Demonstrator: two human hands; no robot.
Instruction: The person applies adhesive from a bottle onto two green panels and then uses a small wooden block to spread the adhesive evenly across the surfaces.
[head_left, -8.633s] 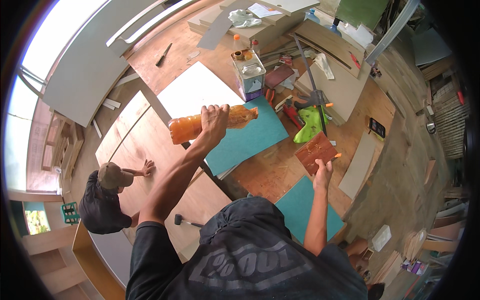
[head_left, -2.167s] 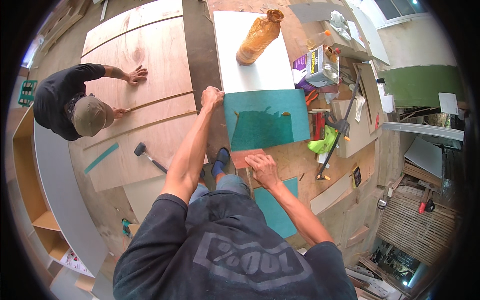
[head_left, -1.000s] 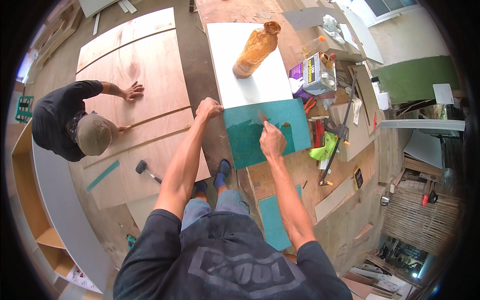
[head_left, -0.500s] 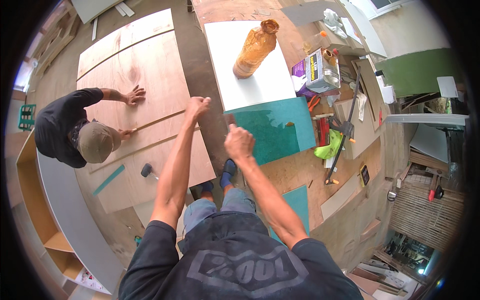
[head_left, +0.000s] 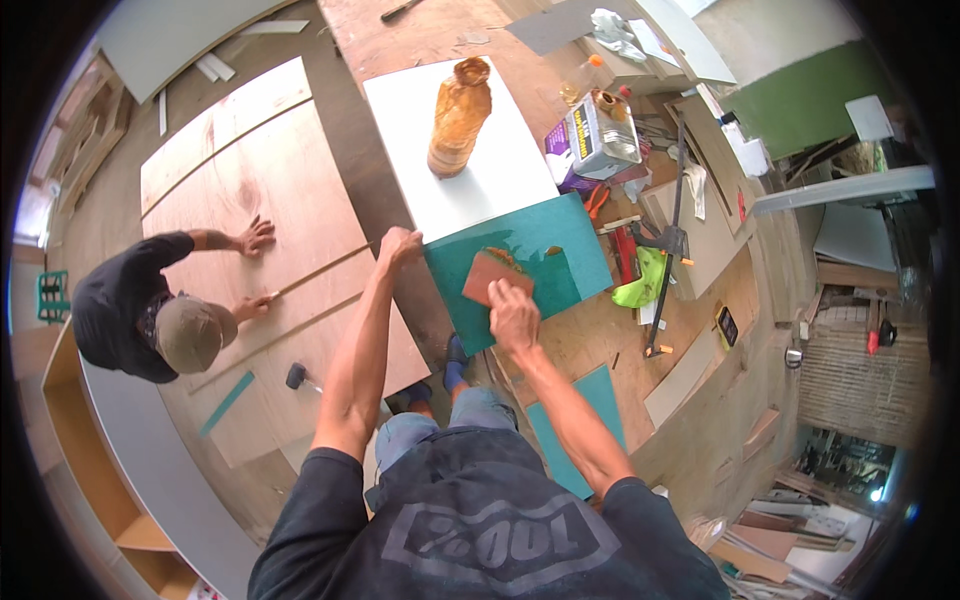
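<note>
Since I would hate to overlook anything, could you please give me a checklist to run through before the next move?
Right hand grips the flat brown spreader: ok.
Left hand presses a corner of the teal sheet: cannot tell; it is there, but pressure doesn't show.
Amber plastic bottle stands upright on the white panel: ok.
Bottle capped: not ok; its mouth is open.
Wet film even: not ok; the sheet's right end looks lighter.
Co-worker's hands away from the sheet: ok, over the plywood panel.

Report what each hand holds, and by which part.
Right hand: flat reddish-brown rectangular piece, by its near edge. Left hand: at the far-left corner of the teal rectangular sheet; whether it grips, can't tell.
</note>
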